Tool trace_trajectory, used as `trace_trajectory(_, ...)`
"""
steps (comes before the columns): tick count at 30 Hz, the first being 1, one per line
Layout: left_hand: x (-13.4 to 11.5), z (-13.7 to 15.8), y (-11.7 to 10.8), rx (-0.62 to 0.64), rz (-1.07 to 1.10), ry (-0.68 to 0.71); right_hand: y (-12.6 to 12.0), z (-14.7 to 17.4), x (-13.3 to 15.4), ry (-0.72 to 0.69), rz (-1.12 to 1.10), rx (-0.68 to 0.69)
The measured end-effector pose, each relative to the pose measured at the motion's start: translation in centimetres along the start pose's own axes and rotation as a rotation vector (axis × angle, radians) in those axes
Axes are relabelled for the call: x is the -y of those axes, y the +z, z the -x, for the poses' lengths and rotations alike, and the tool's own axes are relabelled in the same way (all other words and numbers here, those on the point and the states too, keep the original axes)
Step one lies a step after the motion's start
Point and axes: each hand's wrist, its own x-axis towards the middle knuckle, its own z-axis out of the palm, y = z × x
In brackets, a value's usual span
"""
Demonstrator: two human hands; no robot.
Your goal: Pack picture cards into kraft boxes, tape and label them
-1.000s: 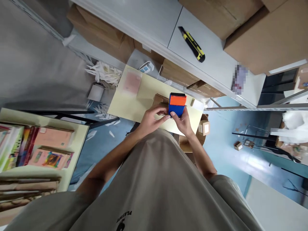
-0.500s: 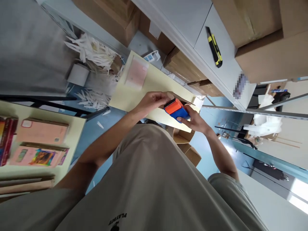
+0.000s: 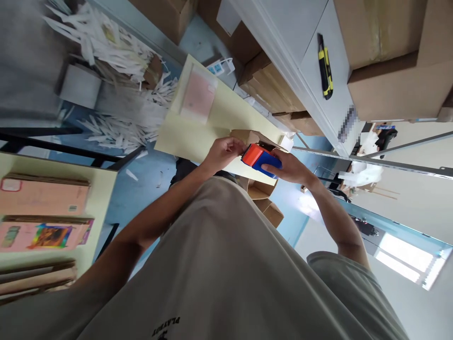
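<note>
Evidently in hand: a dispenser beside a box

Right of the frame's centre, the right hand has its grip closed round the blue part of a blue-and-orange dispenser, thumb across the near face. Just to its left, the left hand has bent fingers, their tips near the orange end; whether that grip pinches anything, or touches the dispenser, I cannot tell.

As far as I can judge, the picking-up is done, since the dispenser is held over the pale yellow desk. A cardboard box lies there just beyond the hands (partly open, I would say), and no strip can be made out between it and the dispenser, so joining work looks not yet done.

The right fingers behind the dispenser are hidden, and so is the box's middle. Any print on the pink booklet, left along the desk, is too faint to read. At upper right, an item on the shelf is pixelated; the shirt's print is cut off at the bottom edge.
</note>
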Motion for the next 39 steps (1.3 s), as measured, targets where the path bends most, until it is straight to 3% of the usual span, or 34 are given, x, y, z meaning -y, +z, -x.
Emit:
trace_trajectory(6, 1.4, 0.3, 0.9, -0.070, 0.077, -0.054, -1.6, -0.2, 1.6, 0.022, 0.055, 0.046)
trace_trajectory(11, 2.7, -1.0, 0.5, -0.117, 0.120, -0.129, -6.0, 1.8, 2.1, 0.193, 0.095, 0.187)
trace_trajectory(16, 4.8, -4.3, -0.6, -0.170, 0.150, -0.174, -9.6, 3.0, 2.8, 0.339, 0.134, 0.146)
trace_trajectory(24, 8.0, -5.9, 0.8, -0.193, 0.173, -0.326, -7.6, -0.2, 3.8, 0.292, 0.229, 0.143)
trace_trajectory(32, 10.4, -7.3, 1.2, -0.230, 0.155, -0.342, -6.4, -1.7, 2.3, 0.289, 0.249, 0.132)
trace_trajectory(39, 11.8, -7.3, 2.3, -0.254, 0.118, -0.259, -6.2, -1.8, 2.1, 0.318, 0.202, 0.141)
